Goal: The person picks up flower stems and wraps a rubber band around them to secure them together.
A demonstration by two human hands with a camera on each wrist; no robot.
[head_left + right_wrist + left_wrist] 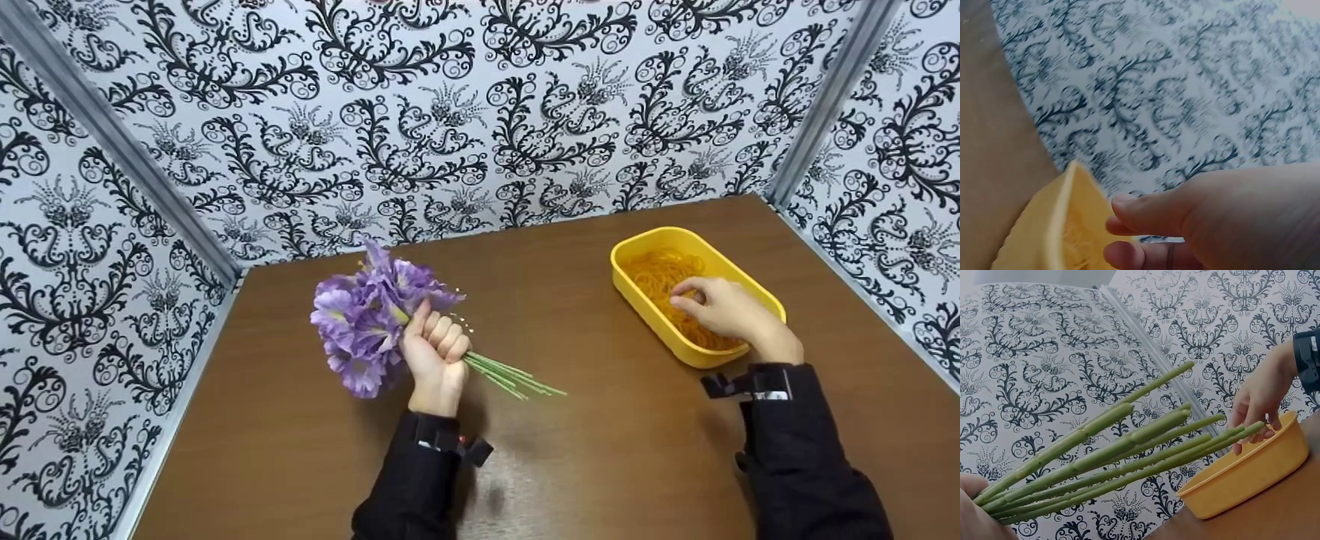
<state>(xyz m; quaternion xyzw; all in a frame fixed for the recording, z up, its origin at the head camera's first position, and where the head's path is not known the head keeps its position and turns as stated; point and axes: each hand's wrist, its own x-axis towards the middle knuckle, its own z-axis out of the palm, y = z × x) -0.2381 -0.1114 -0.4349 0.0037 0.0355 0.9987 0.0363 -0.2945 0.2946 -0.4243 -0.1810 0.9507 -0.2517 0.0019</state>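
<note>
My left hand (437,349) grips a bunch of purple artificial flowers (367,315) by the stems, just below the blooms. Several green stems (510,375) stick out past the fist toward the right; the left wrist view shows their cut ends (1157,427) spread apart. Over a yellow plastic tub (652,315) hangs my right hand (720,306), its fingers bent downward and loosely curled. Inside the tub lies a heap of thin orange-yellow rubber bands (660,281). In the right wrist view the thumb (1145,211) is close to the fingertips, and nothing shows held between them.
A brown wooden tabletop (570,442) carries the tub on its right side. Walls with black-and-white scroll paper (465,112) stand behind and on both sides, with grey strips (832,97) at the corners.
</note>
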